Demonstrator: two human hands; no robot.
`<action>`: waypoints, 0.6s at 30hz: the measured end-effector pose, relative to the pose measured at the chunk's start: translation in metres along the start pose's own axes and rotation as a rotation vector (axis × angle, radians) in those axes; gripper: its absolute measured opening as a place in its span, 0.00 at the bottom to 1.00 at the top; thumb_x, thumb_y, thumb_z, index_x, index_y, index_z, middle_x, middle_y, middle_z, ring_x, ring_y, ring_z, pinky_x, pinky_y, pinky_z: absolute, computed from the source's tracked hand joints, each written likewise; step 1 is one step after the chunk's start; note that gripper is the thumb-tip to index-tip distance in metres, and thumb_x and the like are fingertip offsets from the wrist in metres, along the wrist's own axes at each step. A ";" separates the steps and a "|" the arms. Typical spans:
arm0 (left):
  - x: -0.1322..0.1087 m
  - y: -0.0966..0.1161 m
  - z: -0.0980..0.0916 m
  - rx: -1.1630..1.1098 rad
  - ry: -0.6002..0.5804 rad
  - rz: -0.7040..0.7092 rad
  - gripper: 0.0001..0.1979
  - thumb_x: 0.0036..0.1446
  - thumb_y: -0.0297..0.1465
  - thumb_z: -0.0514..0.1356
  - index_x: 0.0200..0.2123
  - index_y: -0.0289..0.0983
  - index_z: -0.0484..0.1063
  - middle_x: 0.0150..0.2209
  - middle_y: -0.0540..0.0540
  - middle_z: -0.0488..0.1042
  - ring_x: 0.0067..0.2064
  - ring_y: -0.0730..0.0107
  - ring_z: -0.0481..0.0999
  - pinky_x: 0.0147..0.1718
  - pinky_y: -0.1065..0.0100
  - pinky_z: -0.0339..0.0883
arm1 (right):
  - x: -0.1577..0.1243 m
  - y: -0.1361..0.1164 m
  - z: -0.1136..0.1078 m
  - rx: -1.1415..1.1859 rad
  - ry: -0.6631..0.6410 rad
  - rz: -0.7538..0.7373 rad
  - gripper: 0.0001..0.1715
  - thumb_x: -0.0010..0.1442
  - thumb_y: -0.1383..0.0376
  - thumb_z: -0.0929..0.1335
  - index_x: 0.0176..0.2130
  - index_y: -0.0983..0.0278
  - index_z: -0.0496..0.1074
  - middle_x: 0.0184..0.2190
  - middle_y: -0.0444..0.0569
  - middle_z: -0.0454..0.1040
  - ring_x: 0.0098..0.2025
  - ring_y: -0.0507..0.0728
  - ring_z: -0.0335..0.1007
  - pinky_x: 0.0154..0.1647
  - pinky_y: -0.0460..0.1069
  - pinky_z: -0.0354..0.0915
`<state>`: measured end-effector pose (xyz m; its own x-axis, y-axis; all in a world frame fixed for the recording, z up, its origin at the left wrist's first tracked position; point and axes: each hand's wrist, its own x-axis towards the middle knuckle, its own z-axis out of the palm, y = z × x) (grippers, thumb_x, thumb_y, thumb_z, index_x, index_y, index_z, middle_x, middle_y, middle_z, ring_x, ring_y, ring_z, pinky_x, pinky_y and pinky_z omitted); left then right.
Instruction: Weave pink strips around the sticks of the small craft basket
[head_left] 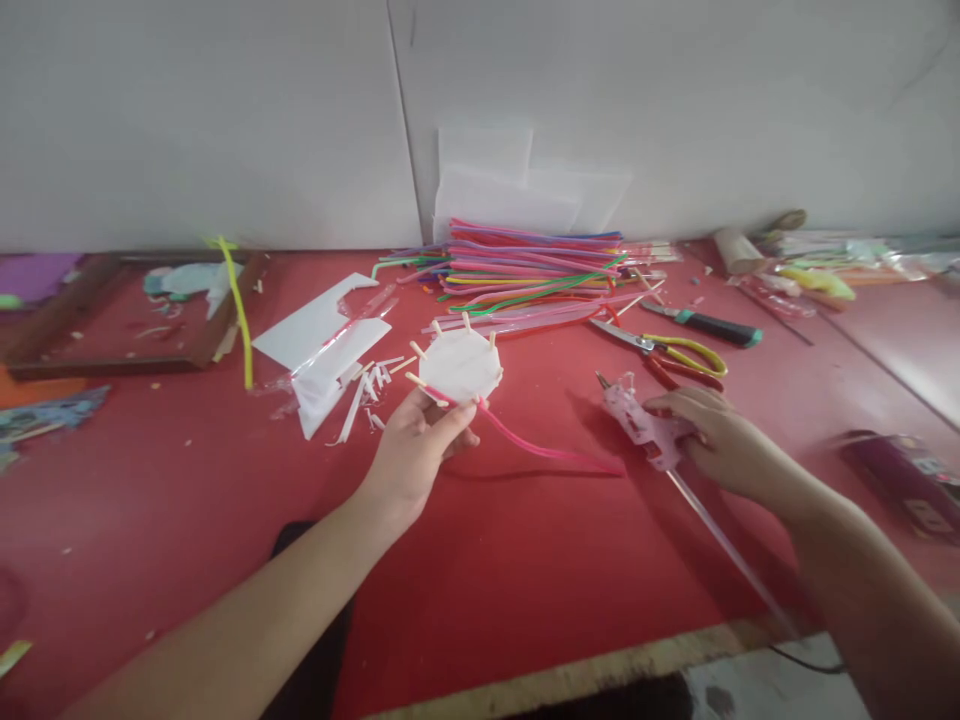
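My left hand is closed on the near edge of a white foam disc that has several short wooden sticks poking out round its rim. A pink straw trails from the disc to the right across the red table. My right hand lies on the table with its fingers wrapped round a pink glue gun, whose nozzle points up and left toward the disc. A clear glue stick extends from the gun's back toward me.
A pile of coloured straws lies at the back by the wall. Yellow-handled scissors and a dark-handled knife lie right of it. White foam scraps sit left of the disc. A wooden tray is far left.
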<state>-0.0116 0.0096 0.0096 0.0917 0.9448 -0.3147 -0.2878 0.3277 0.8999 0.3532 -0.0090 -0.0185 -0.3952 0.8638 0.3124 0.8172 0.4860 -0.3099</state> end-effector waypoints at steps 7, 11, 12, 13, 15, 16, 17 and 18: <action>-0.003 -0.001 0.003 0.034 -0.033 -0.019 0.13 0.49 0.35 0.71 0.37 0.39 0.75 0.35 0.50 0.79 0.26 0.78 0.73 0.33 0.70 0.72 | -0.022 0.047 -0.020 -0.130 0.019 -0.003 0.19 0.56 0.67 0.63 0.47 0.56 0.74 0.45 0.56 0.73 0.49 0.68 0.69 0.48 0.66 0.66; -0.005 -0.002 0.002 0.050 -0.032 0.001 0.12 0.50 0.35 0.70 0.38 0.39 0.76 0.33 0.52 0.78 0.26 0.79 0.72 0.33 0.71 0.72 | -0.025 0.041 -0.029 -0.197 0.053 0.049 0.23 0.55 0.71 0.59 0.44 0.57 0.75 0.45 0.55 0.73 0.52 0.68 0.69 0.52 0.65 0.66; -0.005 -0.003 0.001 0.054 -0.032 0.002 0.12 0.50 0.35 0.70 0.38 0.40 0.76 0.33 0.52 0.78 0.26 0.79 0.72 0.33 0.71 0.72 | -0.024 0.035 -0.031 -0.214 0.079 0.058 0.23 0.55 0.71 0.58 0.43 0.58 0.74 0.44 0.55 0.73 0.52 0.67 0.69 0.53 0.65 0.66; -0.005 -0.003 0.001 0.056 -0.032 0.000 0.12 0.50 0.35 0.70 0.38 0.40 0.76 0.34 0.52 0.78 0.26 0.79 0.72 0.33 0.71 0.72 | -0.020 0.026 -0.033 -0.233 0.120 0.087 0.22 0.55 0.72 0.59 0.43 0.58 0.74 0.43 0.54 0.74 0.52 0.67 0.70 0.54 0.65 0.66; -0.004 -0.004 0.001 0.053 -0.034 -0.012 0.12 0.50 0.35 0.70 0.38 0.40 0.76 0.35 0.51 0.79 0.27 0.79 0.72 0.33 0.71 0.72 | -0.009 -0.002 -0.035 -0.265 0.210 0.138 0.21 0.57 0.73 0.59 0.44 0.59 0.72 0.44 0.56 0.74 0.52 0.67 0.70 0.55 0.66 0.64; -0.004 -0.004 0.001 0.048 -0.034 -0.018 0.12 0.50 0.35 0.70 0.38 0.40 0.76 0.36 0.51 0.79 0.28 0.79 0.73 0.34 0.71 0.73 | -0.002 -0.021 -0.035 -0.257 0.306 0.230 0.18 0.58 0.72 0.60 0.44 0.59 0.72 0.43 0.55 0.75 0.50 0.66 0.71 0.53 0.63 0.65; -0.004 -0.004 0.002 0.044 -0.032 -0.019 0.12 0.50 0.35 0.71 0.38 0.40 0.76 0.37 0.50 0.79 0.30 0.77 0.74 0.34 0.71 0.73 | 0.008 -0.042 -0.033 -0.253 0.349 0.255 0.15 0.60 0.71 0.61 0.44 0.59 0.72 0.42 0.55 0.76 0.46 0.65 0.74 0.48 0.60 0.68; -0.004 -0.004 0.002 0.040 -0.029 -0.018 0.13 0.50 0.35 0.71 0.39 0.40 0.76 0.37 0.50 0.79 0.33 0.75 0.75 0.35 0.70 0.73 | 0.018 -0.064 -0.031 -0.221 0.325 0.264 0.13 0.61 0.69 0.63 0.44 0.57 0.71 0.41 0.53 0.78 0.43 0.62 0.75 0.44 0.57 0.70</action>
<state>-0.0087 0.0046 0.0079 0.1244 0.9385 -0.3222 -0.2474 0.3438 0.9059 0.3068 -0.0291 0.0344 -0.0389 0.8508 0.5240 0.9557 0.1848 -0.2292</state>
